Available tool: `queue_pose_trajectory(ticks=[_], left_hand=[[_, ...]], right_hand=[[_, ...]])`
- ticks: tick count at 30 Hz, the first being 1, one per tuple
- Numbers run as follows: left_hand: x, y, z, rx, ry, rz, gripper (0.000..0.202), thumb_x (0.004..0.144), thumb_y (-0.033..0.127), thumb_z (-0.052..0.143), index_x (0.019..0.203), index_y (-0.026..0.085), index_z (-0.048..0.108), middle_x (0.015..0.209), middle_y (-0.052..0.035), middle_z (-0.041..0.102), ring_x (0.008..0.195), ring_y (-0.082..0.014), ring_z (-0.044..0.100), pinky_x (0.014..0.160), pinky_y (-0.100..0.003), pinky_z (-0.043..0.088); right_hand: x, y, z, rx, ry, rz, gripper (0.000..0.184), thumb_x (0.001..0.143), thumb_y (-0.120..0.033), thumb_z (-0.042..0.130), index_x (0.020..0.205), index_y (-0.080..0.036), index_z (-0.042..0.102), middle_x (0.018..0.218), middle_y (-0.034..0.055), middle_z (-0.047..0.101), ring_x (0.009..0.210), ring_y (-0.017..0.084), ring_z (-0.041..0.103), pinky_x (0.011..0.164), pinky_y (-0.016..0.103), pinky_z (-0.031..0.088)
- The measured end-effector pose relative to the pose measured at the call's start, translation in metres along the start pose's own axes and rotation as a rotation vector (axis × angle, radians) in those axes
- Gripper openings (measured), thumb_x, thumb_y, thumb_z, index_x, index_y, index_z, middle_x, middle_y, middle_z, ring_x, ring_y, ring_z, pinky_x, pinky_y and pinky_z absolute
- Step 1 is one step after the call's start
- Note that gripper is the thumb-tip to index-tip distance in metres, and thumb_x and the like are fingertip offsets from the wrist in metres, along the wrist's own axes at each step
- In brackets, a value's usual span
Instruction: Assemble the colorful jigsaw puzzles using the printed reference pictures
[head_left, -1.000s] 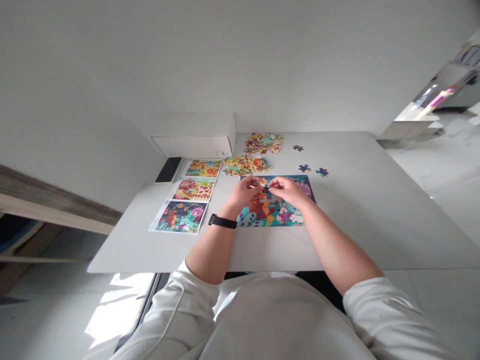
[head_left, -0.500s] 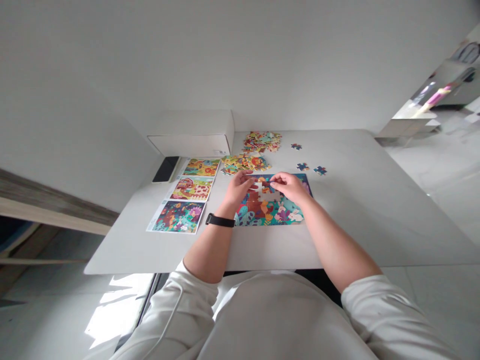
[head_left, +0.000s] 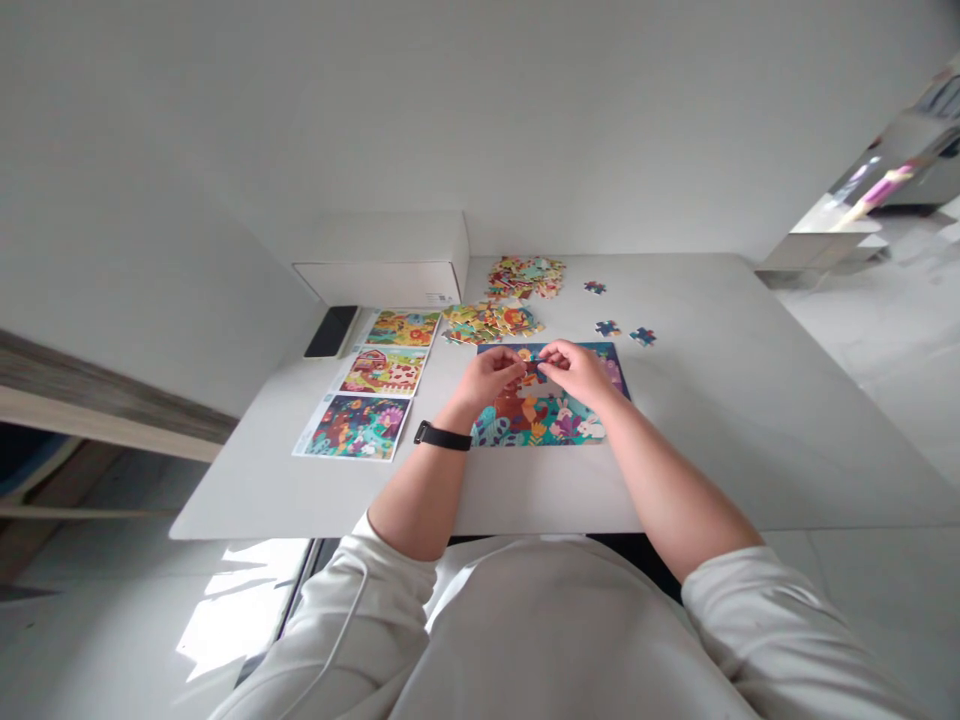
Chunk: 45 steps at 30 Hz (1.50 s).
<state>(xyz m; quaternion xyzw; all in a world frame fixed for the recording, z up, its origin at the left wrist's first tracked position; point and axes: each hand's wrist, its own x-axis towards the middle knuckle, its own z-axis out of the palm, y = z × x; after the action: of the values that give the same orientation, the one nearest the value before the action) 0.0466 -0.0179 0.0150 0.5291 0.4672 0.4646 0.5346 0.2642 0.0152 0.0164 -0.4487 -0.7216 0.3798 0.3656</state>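
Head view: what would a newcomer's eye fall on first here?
The puzzle, a vivid patch on the pale table, with the left hand and right hand over its far part. Next, the three pictures in a row to its left, and the yellowish pile of pieces just beyond it.

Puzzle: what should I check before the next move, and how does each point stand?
1. Left hand and right hand both at the puzzle: ok, over its far part.
2. Puzzle free of gaps: not ok, a bare patch shows just below the hands.
3. Piece gripped by either hand: cannot tell, too small and partly hidden.
4. Loose pieces in sight: ok, three lie beyond its right side.
5. Sheet uncovered by the hands: ok.
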Motion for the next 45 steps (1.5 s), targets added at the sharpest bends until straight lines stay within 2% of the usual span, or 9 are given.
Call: queue_pose_trajectory(ticks=[3,7,11,15,19,26,37,45], left_hand=[[0.0,-0.001,-0.002,0.12,0.034,0.02,0.032,0.081,0.045,0.088,0.087,0.018,0.071,0.071,-0.0017,0.07,0.061,-0.0146,0.061,0.058,-0.026,0.046],[-0.002,0.001,-0.012,0.415,0.114,0.107,0.02,0.089,0.038,0.079,0.086,0.019,0.076,0.078,-0.0036,0.074,0.069,-0.0171,0.063,0.063,-0.027,0.045],[-0.005,0.005,-0.021,0.56,0.202,0.185,0.012,0.094,0.032,0.075,0.097,0.021,0.079,0.091,-0.0053,0.079,0.083,-0.0211,0.07,0.078,-0.03,0.052],[-0.006,0.003,-0.024,0.689,0.228,0.26,0.013,0.089,0.027,0.08,0.101,0.022,0.081,0.105,-0.0093,0.08,0.101,-0.0279,0.072,0.096,-0.037,0.055],[-0.004,-0.005,-0.025,0.82,0.166,0.317,0.025,0.083,0.026,0.085,0.109,0.024,0.082,0.117,-0.0107,0.079,0.115,-0.032,0.071,0.108,-0.044,0.054],[-0.008,-0.004,-0.023,1.047,0.029,0.273,0.03,0.087,0.028,0.084,0.117,0.028,0.084,0.128,-0.0094,0.075,0.122,-0.0305,0.07,0.114,-0.046,0.054],[-0.01,-0.002,-0.016,1.108,-0.03,0.193,0.029,0.09,0.032,0.082,0.118,0.033,0.087,0.136,-0.008,0.072,0.126,-0.0314,0.067,0.117,-0.048,0.052],[-0.01,-0.004,-0.016,1.142,-0.031,0.199,0.028,0.089,0.034,0.082,0.117,0.032,0.087,0.138,-0.0082,0.073,0.127,-0.0323,0.067,0.116,-0.048,0.052]], right_hand=[[-0.001,0.003,0.002,-0.056,-0.034,-0.01,0.009,0.087,-0.029,0.078,0.095,-0.027,0.076,0.089,0.0021,0.079,0.082,0.022,0.073,0.081,0.034,0.055],[-0.001,0.01,0.004,-0.15,-0.063,0.011,0.006,0.089,-0.028,0.079,0.095,-0.027,0.077,0.091,0.0014,0.081,0.085,0.023,0.075,0.083,0.034,0.055],[-0.002,0.014,0.005,-0.222,-0.098,0.069,0.007,0.091,-0.029,0.08,0.097,-0.028,0.078,0.093,0.0013,0.082,0.085,0.023,0.075,0.08,0.034,0.054],[-0.002,0.011,0.007,-0.286,-0.132,0.089,0.008,0.093,-0.028,0.08,0.101,-0.028,0.08,0.094,0.0032,0.084,0.086,0.025,0.077,0.078,0.034,0.055],[-0.004,0.001,0.009,-0.393,-0.128,0.085,0.01,0.094,-0.028,0.08,0.104,-0.028,0.082,0.097,0.0029,0.086,0.091,0.025,0.079,0.081,0.033,0.057],[-0.008,-0.013,0.014,-0.615,-0.134,0.102,0.011,0.099,-0.031,0.078,0.109,-0.028,0.082,0.103,0.0022,0.086,0.098,0.023,0.08,0.083,0.03,0.056],[-0.01,-0.015,0.016,-0.725,-0.164,0.026,0.018,0.102,-0.031,0.074,0.118,-0.026,0.081,0.119,0.0076,0.082,0.11,0.026,0.076,0.092,0.034,0.056],[-0.01,-0.011,0.008,-0.694,-0.194,0.009,0.022,0.098,-0.028,0.078,0.12,-0.027,0.08,0.123,0.0062,0.079,0.111,0.024,0.074,0.098,0.032,0.055]])
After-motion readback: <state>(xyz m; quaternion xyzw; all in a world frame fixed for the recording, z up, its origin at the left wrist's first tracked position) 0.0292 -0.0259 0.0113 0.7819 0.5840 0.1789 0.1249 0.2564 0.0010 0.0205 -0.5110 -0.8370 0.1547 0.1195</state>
